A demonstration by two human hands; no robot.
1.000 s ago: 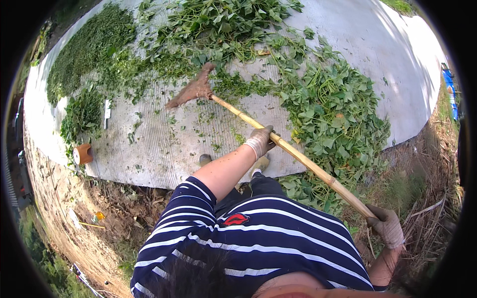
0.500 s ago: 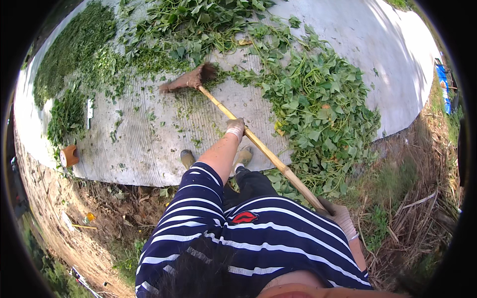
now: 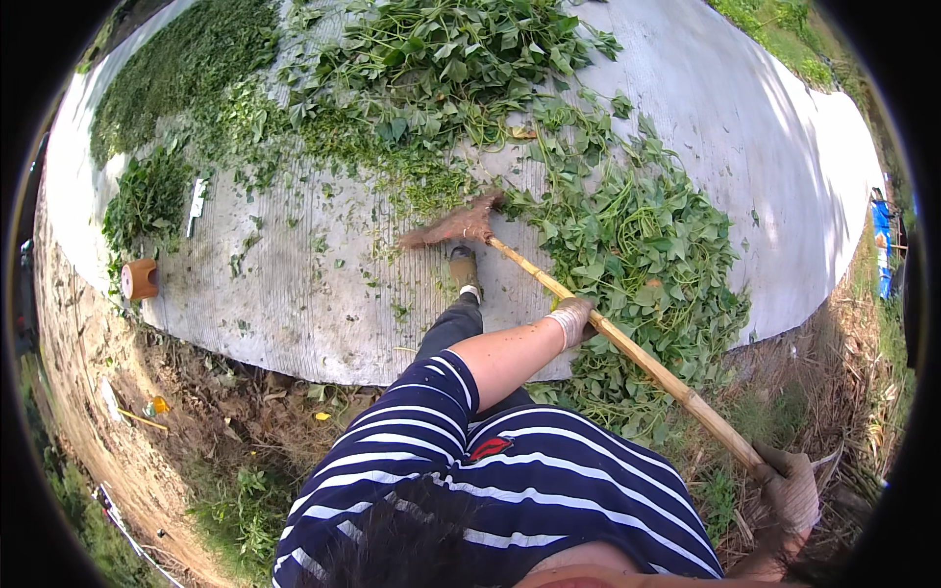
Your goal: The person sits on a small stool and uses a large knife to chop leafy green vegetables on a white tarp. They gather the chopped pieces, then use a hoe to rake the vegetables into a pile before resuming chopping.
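A broom (image 3: 642, 361) with a long bamboo handle and a brown fibre head slants across the view. My left hand (image 3: 575, 319), in a worn glove, is closed round the middle of the handle. Lower right, my gloved right hand (image 3: 787, 490) grips its top end. The broom head rests on the grey concrete (image 3: 294, 304), just beyond my shoe (image 3: 465, 269). Beside the handle lies a heap of leafy green vines (image 3: 657, 245). Small leaf scraps (image 3: 431, 181) are strewn beyond the head.
Another vine heap (image 3: 451, 49) lies at the far side, with finer greens (image 3: 186, 78) spread at far left. A small brown stool (image 3: 139, 279) and a white flat object (image 3: 197, 204) stand out at left. Bare soil and dry stalks (image 3: 833, 353) border the slab; something blue (image 3: 882, 245) lies far right.
The broom and both hands have shifted to the right, and the broom head has come nearer to me. One foot has stepped forward onto the concrete.
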